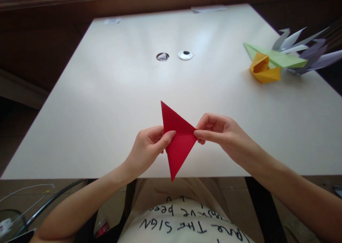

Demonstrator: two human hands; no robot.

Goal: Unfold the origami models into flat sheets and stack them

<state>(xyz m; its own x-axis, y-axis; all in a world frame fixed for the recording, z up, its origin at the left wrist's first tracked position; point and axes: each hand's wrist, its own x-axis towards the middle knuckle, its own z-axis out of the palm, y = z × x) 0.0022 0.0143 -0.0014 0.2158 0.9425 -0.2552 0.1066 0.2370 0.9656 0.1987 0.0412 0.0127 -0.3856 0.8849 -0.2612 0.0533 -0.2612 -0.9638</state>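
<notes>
A sheet of red paper (pixel 178 148), folded into a triangle, is held up over the near part of the white table. My left hand (pixel 151 143) grips its long left edge, thumb on the front face and fingers behind. At the triangle's right corner, my right hand (pixel 217 130) pinches the tip between thumb and fingers. One point of the paper aims up and away, another down toward my lap. A faint crease runs across its middle. The fingers behind the paper are partly hidden.
On the white table (pixel 93 104), folded paper pieces lie at the right: an orange one (pixel 264 70), a light green one (pixel 283 57) and purple and white paper cranes (pixel 315 56). Two round holes, one a cable grommet (pixel 185 55), sit toward the back. A bottle (pixel 102 228) is below.
</notes>
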